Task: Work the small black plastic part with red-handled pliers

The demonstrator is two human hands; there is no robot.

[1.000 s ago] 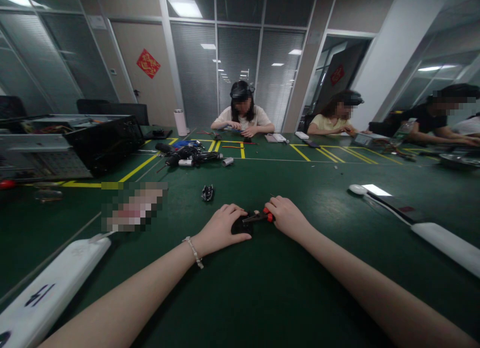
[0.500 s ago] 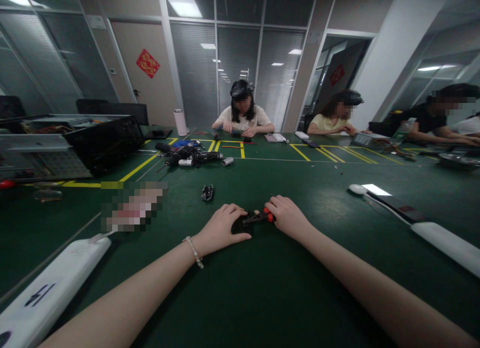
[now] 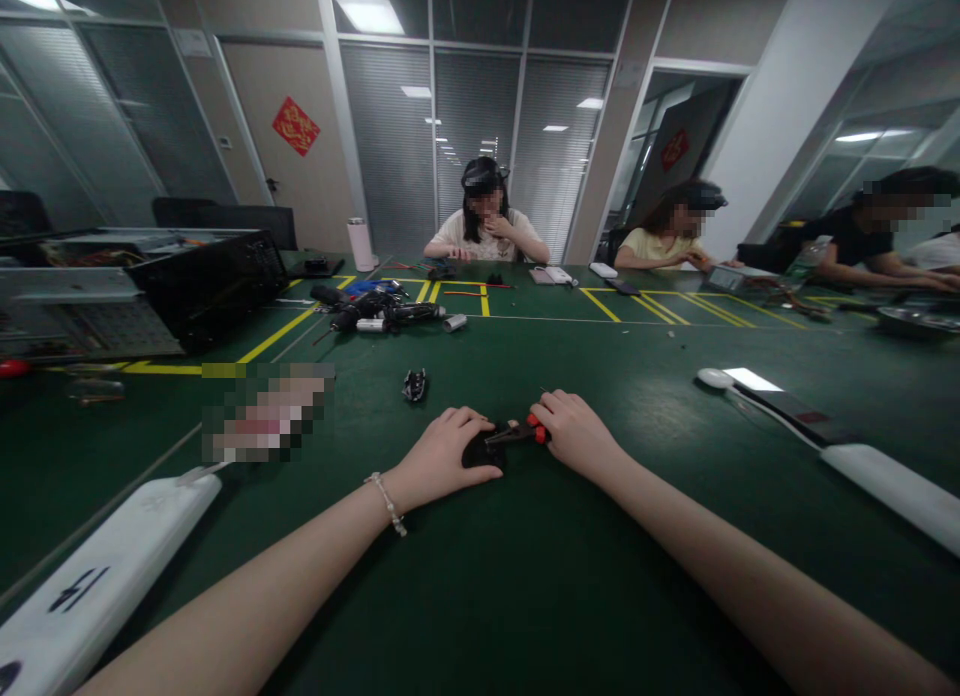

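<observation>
On the green bench (image 3: 525,576), the left hand (image 3: 439,456) lies curled over a small black part (image 3: 480,450), pressing it down near the middle. The right hand (image 3: 574,431) is closed around red-handled pliers (image 3: 517,434) (dark metal, slim), whose nose reaches the part, which is mostly hidden under the fingers.

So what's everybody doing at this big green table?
The person wearing the camera has both hands down on the green table. The left hand presses on a small black part, and the right hand holds a red-handled tool, probably small pliers, with its tip at that part. Another small black piece lies just beyond, and a heap of tools farther back. Across the table, other people sit busy with small items of their own.
</observation>
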